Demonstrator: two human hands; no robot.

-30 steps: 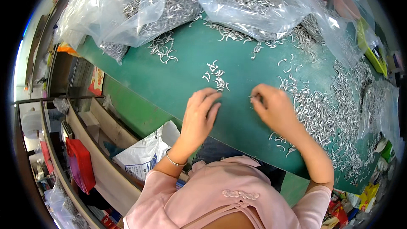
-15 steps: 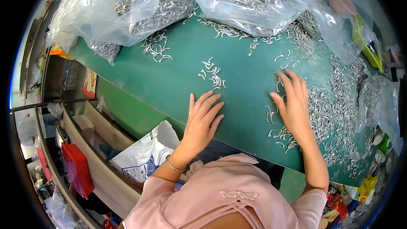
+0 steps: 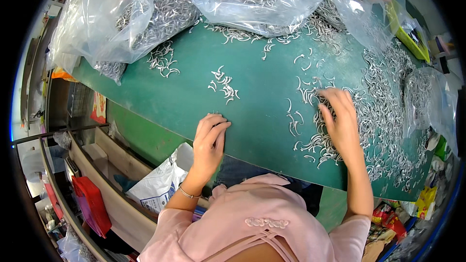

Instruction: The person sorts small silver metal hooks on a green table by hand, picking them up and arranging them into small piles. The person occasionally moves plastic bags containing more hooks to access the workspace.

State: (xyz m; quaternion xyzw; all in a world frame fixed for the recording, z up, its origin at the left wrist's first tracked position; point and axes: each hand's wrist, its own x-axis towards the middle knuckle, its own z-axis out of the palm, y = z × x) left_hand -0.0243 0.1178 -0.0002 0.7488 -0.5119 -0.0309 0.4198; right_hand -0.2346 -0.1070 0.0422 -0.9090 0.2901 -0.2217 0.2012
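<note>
Small curved silver metal pieces (image 3: 378, 131) lie in a wide loose heap on the right of the green table (image 3: 170, 97). My right hand (image 3: 342, 121) rests at the heap's left edge, bent fingers among the pieces, thumb apart from them. Nearer the front edge, my left hand (image 3: 209, 138) has its fingers curled inward over the tabletop; whatever is in them is too small or hidden to make out. Just beyond it lies a little cluster of the same pieces (image 3: 224, 86).
Clear plastic bags of these pieces stand along the back: one at left (image 3: 165, 17), another at centre (image 3: 257, 2). A further bag (image 3: 424, 97) sits at the right edge, near a yellow-green basket (image 3: 410, 39). Shelving with a red basket (image 3: 92, 204) is at lower left.
My right hand has shifted into the heap's edge, and more pieces now lie spread around its fingertips. The left hand's fingers, spread before, have curled in. The view has moved slightly.
</note>
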